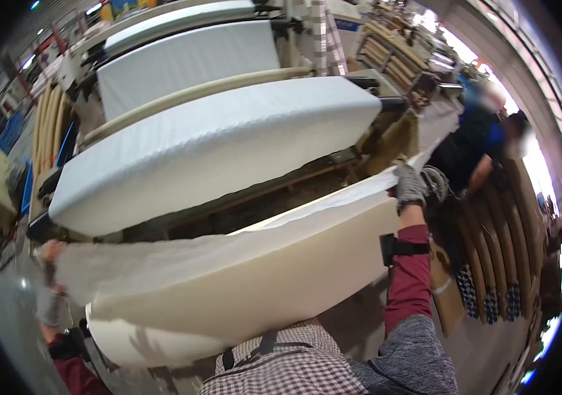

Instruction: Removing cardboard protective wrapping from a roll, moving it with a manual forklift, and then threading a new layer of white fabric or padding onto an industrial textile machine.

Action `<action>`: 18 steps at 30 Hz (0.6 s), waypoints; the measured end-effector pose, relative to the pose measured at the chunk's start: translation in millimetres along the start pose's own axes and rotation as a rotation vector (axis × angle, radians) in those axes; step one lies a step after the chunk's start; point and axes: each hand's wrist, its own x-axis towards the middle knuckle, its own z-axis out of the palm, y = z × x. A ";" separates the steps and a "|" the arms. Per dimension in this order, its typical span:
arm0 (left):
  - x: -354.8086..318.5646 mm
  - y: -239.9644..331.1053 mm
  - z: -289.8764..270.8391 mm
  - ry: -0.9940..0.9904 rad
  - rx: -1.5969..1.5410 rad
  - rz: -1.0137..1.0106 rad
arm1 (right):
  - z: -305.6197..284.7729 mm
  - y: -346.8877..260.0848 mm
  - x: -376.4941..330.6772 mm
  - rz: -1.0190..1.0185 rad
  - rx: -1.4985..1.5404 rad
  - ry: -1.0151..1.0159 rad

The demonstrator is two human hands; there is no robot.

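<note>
Foam roll (241, 289), cream-coloured and long, is held across the near part of the scene, its long axis running from near left up to far right. A loose white fabric sheet (162, 260) is drawn along its top edge. The right hand (410, 186), gloved in grey, is closed on the fabric's right end at the roll's far right tip. The left hand (50, 253) sits at the fabric's left end; whether it is clenched cannot be told through blur. Both ends are thus equally attended, one hand apiece. Behind, a wide white fabric roll (215, 141) lies parallel on a machine.
</note>
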 end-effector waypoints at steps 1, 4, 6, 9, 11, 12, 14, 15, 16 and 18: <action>-19.9 -34.5 -34.9 -0.144 0.271 0.069 | 4.5 -7.3 1.8 0.053 0.020 0.006; -22.5 -28.4 -23.8 -0.423 1.010 -0.214 | 37.4 -14.4 5.7 0.091 0.033 -0.004; -19.8 -31.4 -26.6 -0.144 1.090 -0.062 | 54.6 -15.4 9.1 0.066 0.050 -0.024; 35.6 14.8 7.9 0.208 0.873 0.485 | 57.0 1.6 19.8 -0.112 0.198 -0.041; 91.1 19.0 41.4 -0.064 0.780 0.488 | 46.3 16.9 23.6 -0.132 0.268 -0.055; 114.4 19.0 57.7 -0.204 0.782 0.511 | 48.2 29.5 30.5 -0.133 0.320 -0.124; 163.5 1.2 80.8 -0.504 0.948 0.389 | 54.3 33.3 24.6 -0.118 0.372 -0.164; 177.9 -9.2 86.2 -0.668 1.112 0.224 | 46.0 46.7 33.9 -0.179 0.339 -0.229; 171.7 -8.3 73.2 -0.643 1.127 0.177 | 47.7 55.0 43.7 -0.237 0.324 -0.315; 170.8 -26.1 57.2 -0.883 0.981 -0.171 | 57.8 50.6 40.6 -0.050 0.568 -0.006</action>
